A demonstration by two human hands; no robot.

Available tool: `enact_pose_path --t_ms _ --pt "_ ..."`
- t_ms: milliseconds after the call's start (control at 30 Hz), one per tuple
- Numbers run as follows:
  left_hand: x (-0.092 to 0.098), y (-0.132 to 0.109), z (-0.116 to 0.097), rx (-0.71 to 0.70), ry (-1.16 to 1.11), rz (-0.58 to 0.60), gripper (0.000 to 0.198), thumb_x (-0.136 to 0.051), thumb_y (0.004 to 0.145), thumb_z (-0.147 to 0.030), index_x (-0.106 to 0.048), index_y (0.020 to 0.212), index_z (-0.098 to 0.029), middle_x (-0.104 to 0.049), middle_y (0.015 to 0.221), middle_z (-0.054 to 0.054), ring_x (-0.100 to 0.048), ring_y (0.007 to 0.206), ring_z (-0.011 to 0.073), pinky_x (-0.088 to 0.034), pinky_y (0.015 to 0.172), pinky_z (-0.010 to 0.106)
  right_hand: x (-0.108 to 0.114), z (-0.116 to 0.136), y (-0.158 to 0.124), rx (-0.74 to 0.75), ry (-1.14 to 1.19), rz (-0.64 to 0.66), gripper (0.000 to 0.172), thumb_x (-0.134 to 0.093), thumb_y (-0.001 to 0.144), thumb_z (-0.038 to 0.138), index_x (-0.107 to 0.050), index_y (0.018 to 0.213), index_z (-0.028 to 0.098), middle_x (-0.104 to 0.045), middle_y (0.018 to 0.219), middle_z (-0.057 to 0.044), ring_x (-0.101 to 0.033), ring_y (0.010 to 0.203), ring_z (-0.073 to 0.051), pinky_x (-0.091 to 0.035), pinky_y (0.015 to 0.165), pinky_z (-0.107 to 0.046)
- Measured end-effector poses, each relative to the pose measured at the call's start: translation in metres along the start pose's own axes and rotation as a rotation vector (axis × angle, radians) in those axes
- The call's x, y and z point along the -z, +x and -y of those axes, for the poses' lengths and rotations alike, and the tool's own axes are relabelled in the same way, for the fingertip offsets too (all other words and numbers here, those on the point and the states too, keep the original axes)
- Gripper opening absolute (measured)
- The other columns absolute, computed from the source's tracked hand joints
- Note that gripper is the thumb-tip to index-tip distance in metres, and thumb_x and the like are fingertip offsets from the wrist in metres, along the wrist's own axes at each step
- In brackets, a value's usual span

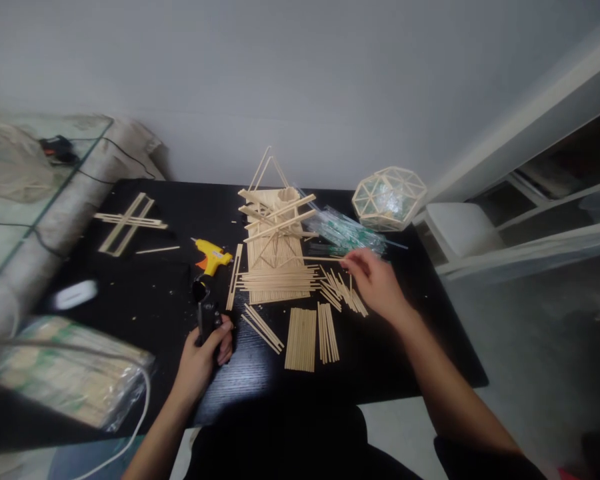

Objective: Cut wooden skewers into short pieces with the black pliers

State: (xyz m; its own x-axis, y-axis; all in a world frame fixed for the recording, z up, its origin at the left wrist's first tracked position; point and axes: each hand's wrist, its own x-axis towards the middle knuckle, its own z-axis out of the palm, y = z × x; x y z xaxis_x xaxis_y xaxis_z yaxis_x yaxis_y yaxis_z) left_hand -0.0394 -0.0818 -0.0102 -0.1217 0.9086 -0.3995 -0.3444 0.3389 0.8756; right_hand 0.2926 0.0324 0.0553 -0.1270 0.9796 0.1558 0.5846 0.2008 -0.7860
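Observation:
My left hand (211, 347) is wrapped around a black handheld tool (206, 312), its rounded upper end pointing away from me; its exact kind is unclear. Just beyond it lies a yellow glue gun (213, 257). Between the fingertips of my right hand (373, 280) is a thin wooden stick (323, 259), stretching left toward a stick structure (275, 223). That structure has crossed pieces and a slatted base (274, 296). Several loose sticks (280, 279) lie across the base's near end, and a bundle of short sticks (343, 293) rests below my right hand.
A slatted panel (300, 340) lies at the near middle. Crossed sticks (133, 223) are on the left of the black table (170, 313). Plastic packaging (347, 230) and a faceted stick frame (390, 199) stand back right. A bagged stick pack (75, 373) and white cable (143, 413) are near left.

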Motion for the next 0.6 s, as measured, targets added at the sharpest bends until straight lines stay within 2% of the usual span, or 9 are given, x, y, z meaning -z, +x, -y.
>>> enact_pose_path --t_ms 100,233,433,600 --pt "-0.002 0.002 -0.004 0.005 -0.004 0.035 0.033 -0.077 0.084 -0.044 -0.063 0.085 -0.015 -0.047 0.053 -0.007 -0.039 0.043 0.0067 -0.033 0.042 0.021 0.013 0.014 -0.005 -0.046 0.337 -0.085 0.013 -0.066 0.097 0.036 -0.064 0.098 0.023 -0.076 0.098 -0.005 -0.074 0.092 -0.022 -0.06 0.085 -0.038" --pt "-0.004 0.004 -0.007 0.012 0.016 0.056 0.035 -0.076 0.085 -0.047 -0.063 0.083 -0.014 -0.047 0.053 -0.006 -0.04 0.044 0.0072 -0.034 0.042 0.021 0.012 0.029 -0.008 -0.069 0.504 -0.056 0.015 -0.072 0.092 0.036 -0.069 0.097 0.023 -0.078 0.098 -0.006 -0.075 0.094 -0.022 -0.063 0.084 -0.039" --pt "-0.003 0.002 -0.007 0.011 0.075 0.053 0.036 -0.076 0.083 -0.049 -0.063 0.084 -0.014 -0.046 0.054 -0.006 -0.039 0.045 0.0074 -0.034 0.043 0.021 -0.012 0.036 -0.004 -0.151 0.763 0.02 0.02 -0.076 0.087 0.038 -0.067 0.099 0.025 -0.075 0.093 -0.003 -0.074 0.09 -0.021 -0.063 0.084 -0.041" --pt "-0.001 0.002 -0.014 -0.042 0.287 0.047 0.039 -0.074 0.084 -0.053 -0.065 0.086 -0.015 -0.047 0.056 -0.006 -0.041 0.049 0.0098 -0.034 0.047 0.023 -0.039 0.034 -0.008 -0.314 1.036 0.188 0.035 -0.087 0.075 0.037 -0.068 0.102 0.026 -0.07 0.087 0.002 -0.071 0.077 -0.016 -0.065 0.073 -0.034"
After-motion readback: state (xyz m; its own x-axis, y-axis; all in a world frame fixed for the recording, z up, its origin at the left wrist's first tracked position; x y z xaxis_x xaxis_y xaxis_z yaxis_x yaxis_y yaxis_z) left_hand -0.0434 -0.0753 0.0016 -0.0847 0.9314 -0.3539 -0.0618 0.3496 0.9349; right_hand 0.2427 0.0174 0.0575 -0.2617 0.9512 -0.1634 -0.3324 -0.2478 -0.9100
